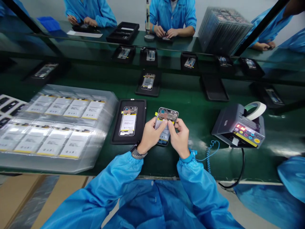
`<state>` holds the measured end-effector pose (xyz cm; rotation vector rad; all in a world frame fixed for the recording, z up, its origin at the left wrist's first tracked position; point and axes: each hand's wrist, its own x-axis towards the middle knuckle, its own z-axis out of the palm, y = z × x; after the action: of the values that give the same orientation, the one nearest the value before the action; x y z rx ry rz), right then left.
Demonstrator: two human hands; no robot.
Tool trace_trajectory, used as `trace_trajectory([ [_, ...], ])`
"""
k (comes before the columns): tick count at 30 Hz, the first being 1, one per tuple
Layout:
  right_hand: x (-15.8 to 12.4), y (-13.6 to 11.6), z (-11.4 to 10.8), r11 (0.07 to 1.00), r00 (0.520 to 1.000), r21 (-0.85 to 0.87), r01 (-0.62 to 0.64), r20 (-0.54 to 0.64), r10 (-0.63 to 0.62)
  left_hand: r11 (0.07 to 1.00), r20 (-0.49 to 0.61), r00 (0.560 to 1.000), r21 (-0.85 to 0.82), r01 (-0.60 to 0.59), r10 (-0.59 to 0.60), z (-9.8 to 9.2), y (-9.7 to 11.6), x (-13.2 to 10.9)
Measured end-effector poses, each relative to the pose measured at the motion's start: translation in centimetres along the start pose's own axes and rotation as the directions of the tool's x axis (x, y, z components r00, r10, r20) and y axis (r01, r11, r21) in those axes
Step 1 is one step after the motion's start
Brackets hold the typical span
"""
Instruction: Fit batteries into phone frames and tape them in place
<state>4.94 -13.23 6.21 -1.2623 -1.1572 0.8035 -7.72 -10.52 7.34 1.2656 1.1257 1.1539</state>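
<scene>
An opened smartphone [169, 115], its circuit board and battery showing, is held between my two hands above the green bench. My left hand [151, 135] grips its left edge, the thumb lying on the battery's upper part. From the right, my right hand [179, 135] holds the other edge with its thumb pressed close to the left one. A yellow tab sticks out at the phone's upper left. Just left of my hands, a second opened phone [128, 122] with a white battery lies in a black tray [116, 133]. My fingers hide part of the held phone's middle.
A clear plastic tray [101, 133] of several batteries stands at the left. To the right is a tape dispenser [238, 127] with a blue coiled cord [209, 156] nearby. Black trays with phones line the belt ahead [171, 76]. Co-workers in blue [172, 16] sit opposite.
</scene>
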Motion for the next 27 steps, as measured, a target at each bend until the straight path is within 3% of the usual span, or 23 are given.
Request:
trace_trajectory([
  [13,-0.4,0.1,-0.17,0.99,0.994,-0.1,0.101,-0.028,-0.104,0.996,-0.046,0.997,0.075,-0.058,0.061,0.22,0.4,-0.37],
  [27,-0.61,0.12,-0.06,0.99,0.99,-0.057,0.127,-0.058,-0.13,0.989,-0.06,0.994,0.118,-0.085,0.093,0.24,0.23,-0.74],
])
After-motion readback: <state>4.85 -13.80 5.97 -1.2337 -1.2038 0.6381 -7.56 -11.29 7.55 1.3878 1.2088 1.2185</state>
